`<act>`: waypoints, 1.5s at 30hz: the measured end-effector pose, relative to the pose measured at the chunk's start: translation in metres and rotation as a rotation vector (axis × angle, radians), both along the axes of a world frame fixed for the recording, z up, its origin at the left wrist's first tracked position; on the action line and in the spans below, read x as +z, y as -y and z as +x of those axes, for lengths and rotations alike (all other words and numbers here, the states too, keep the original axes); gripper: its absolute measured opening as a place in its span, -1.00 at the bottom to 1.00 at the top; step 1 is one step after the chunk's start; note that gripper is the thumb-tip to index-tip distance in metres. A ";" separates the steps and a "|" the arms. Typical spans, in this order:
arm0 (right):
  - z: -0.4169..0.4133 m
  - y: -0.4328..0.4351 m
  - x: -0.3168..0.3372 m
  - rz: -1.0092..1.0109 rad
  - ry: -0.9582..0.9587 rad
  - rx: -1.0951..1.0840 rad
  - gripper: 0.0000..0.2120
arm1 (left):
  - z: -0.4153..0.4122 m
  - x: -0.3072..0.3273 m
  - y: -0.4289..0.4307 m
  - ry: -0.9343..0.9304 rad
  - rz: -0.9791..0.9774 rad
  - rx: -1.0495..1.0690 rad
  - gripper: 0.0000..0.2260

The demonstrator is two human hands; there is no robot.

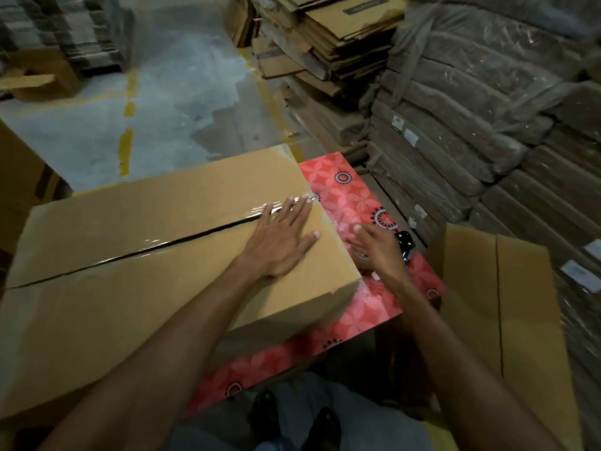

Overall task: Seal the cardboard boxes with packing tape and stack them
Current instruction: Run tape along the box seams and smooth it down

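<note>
A large brown cardboard box lies on a red flower-patterned table. Its top flaps are closed, and clear tape runs along the centre seam. My left hand presses flat on the box top near its right end, fingers spread over the tape end. My right hand is just off the box's right side, above the table, reaching over a tape roll that is mostly hidden under it. A black object lies beside the roll. Whether the right hand grips the roll is unclear.
An open cardboard box stands at my right. Stacks of flattened cartons and wrapped bundles fill the back and right. Grey floor with yellow lines lies beyond the table. More cartons stand at left.
</note>
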State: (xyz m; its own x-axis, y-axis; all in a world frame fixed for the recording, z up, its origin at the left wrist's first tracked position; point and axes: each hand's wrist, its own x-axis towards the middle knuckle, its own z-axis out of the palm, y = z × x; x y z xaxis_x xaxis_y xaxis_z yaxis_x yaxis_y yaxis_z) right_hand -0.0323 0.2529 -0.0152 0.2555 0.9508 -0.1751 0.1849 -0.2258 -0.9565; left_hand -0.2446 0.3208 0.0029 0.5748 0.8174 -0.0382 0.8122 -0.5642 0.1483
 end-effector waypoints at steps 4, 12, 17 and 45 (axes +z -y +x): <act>0.059 0.025 -0.066 -0.294 0.654 -0.316 -0.68 | 0.013 -0.006 -0.011 0.061 0.001 0.046 -0.37; 0.065 0.019 -0.143 -0.570 0.728 -0.116 -0.73 | 0.023 -0.011 -0.014 0.101 0.010 0.068 -0.38; 0.060 -0.007 -0.062 -0.472 0.382 -0.187 -0.91 | 0.023 -0.006 -0.025 0.029 0.074 0.009 -0.41; -0.066 -0.040 0.111 -0.097 -0.419 0.245 -0.79 | -0.029 0.080 -0.097 1.584 -1.660 0.676 -0.87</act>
State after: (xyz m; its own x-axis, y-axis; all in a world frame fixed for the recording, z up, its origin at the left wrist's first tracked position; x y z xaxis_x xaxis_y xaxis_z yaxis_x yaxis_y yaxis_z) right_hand -0.0986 0.2928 0.0961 -0.0851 0.9482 -0.3061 -0.1524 -0.3159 -0.9365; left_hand -0.2737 0.4176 0.0827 0.5821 0.5851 -0.5647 -0.3746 0.8093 0.4525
